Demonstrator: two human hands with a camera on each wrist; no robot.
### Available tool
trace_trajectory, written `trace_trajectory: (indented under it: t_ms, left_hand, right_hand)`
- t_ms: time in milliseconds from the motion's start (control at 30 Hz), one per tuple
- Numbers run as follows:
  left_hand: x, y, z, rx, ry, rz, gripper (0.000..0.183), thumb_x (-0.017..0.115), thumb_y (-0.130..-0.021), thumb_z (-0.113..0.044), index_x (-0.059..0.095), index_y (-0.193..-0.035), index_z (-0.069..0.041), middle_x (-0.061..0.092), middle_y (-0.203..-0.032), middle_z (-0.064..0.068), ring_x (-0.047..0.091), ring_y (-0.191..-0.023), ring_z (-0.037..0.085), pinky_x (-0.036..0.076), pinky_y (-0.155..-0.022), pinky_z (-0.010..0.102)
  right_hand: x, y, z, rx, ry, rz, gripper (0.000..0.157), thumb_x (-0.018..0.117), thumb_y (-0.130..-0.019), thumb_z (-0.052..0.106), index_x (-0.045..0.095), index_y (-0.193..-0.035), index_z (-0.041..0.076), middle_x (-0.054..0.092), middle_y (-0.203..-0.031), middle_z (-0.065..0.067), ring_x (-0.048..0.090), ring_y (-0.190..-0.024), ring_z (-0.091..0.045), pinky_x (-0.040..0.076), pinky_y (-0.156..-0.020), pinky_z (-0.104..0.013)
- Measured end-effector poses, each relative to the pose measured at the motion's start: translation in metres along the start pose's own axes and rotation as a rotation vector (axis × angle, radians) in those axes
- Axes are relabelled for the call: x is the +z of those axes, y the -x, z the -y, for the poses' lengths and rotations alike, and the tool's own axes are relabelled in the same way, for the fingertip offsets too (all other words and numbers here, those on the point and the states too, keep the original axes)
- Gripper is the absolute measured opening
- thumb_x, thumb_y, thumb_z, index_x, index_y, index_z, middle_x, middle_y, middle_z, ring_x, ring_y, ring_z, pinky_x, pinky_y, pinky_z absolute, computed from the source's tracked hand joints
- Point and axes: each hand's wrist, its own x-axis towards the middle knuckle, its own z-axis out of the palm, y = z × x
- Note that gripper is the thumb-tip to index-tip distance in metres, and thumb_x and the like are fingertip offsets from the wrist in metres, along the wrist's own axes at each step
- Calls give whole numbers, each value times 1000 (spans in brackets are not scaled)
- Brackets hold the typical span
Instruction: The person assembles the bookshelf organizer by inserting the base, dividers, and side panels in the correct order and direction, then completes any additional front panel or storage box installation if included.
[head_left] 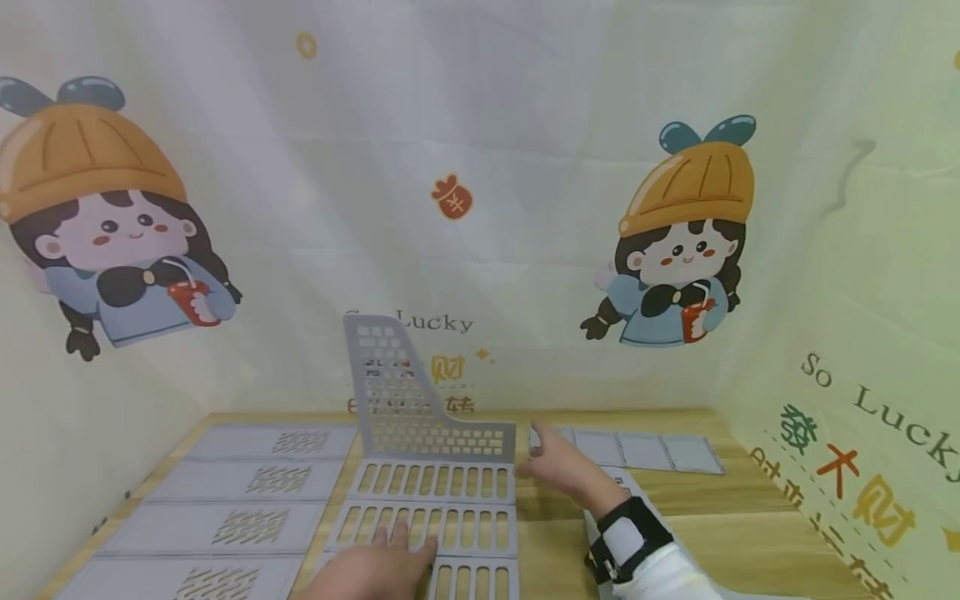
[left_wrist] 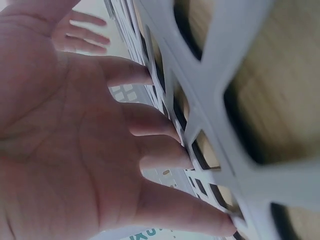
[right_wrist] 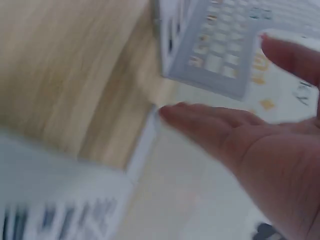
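A grey slotted panel (head_left: 442, 503) lies flat on the wooden tabletop. My left hand (head_left: 378, 571) rests its fingertips on it, and in the left wrist view the fingers (left_wrist: 160, 150) are spread and nearly straight against the slats. At the panel's far end stands an upright, L-shaped perforated grey panel (head_left: 442, 437), tall at the left and low at the right. Just right of its low end is my right hand (head_left: 562, 467). The fingers of that right hand (right_wrist: 270, 155) are extended, with a visible gap to the perforated panel (right_wrist: 207, 84).
Left on the table lies a wide grey panel (head_left: 161, 521) with patches of slanted slots. A narrow sectioned grey strip (head_left: 641, 451) lies at the back right. Another grey piece (head_left: 633, 482) sits partly under the right forearm. Printed curtains (head_left: 525, 250) enclose the table.
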Motion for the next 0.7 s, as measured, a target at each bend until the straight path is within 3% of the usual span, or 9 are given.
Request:
trace_trajectory:
  t_ms: [233,367,467,600,700]
  left_hand:
    - [4,-1,2,-12,4,16,93,85,-82,-60,50,-159,-22,34,-173,19,32,-160,47,35,-118,78]
    - [3,-3,2,-6,1,20,96,87,-81,-60,48,-161,-22,33,-173,20,30,-160,48,35,-119,78]
    - [4,-2,1,-7,0,-8,100,88,-78,-61,48,-161,-22,33,-173,21,31,-160,49,35,-117,80]
    - [5,-1,-1,-29,10,-32,107,91,-73,-64,47,-161,-22,33,-173,22,31,-160,50,35,-114,83]
    - [6,0,0,-40,11,-46,109,92,-71,-64,48,-161,-22,34,-172,22,31,-159,50,35,-112,85]
  right_hand:
    - [-23,41,-15,54,364,63,102,91,-84,23,33,-163,-5,45,-162,-32,47,-148,-51,40,-122,-66]
    - [-39,55,-24,158,532,114,112,96,-80,30,31,-159,-14,47,-157,-37,47,-146,-54,40,-121,-66]
    - [-52,61,-29,255,646,143,112,97,-77,36,35,-152,-19,62,-140,-34,62,-131,-47,47,-115,-64]
    - [-64,66,-33,358,702,143,100,100,-73,34,47,-140,-18,68,-117,-22,66,-108,-35,54,-106,-61]
    - [-67,66,-36,406,684,141,95,101,-71,29,50,-138,-16,68,-118,-22,66,-113,-37,52,-108,-64]
